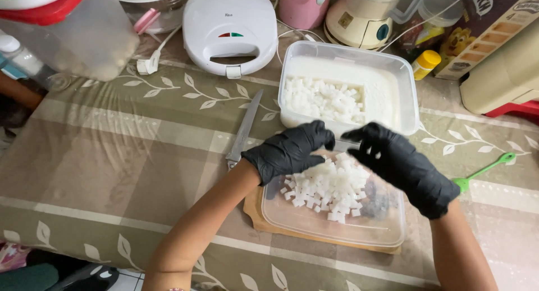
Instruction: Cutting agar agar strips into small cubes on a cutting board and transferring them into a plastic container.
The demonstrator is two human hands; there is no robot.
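While both gloved hands, left hand (292, 150) and right hand (401, 164), cup white cubes (331, 187), the lid (337, 221) lies lengthwise left-right.

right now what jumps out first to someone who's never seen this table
Two hands in black gloves, the left hand and right hand, meet over a heap of small white cubes on a clear plastic lid atop a wooden board. Just behind sits a clear tub holding more white cubes, and a knife lies to the left on the leaf-patterned tablecloth.
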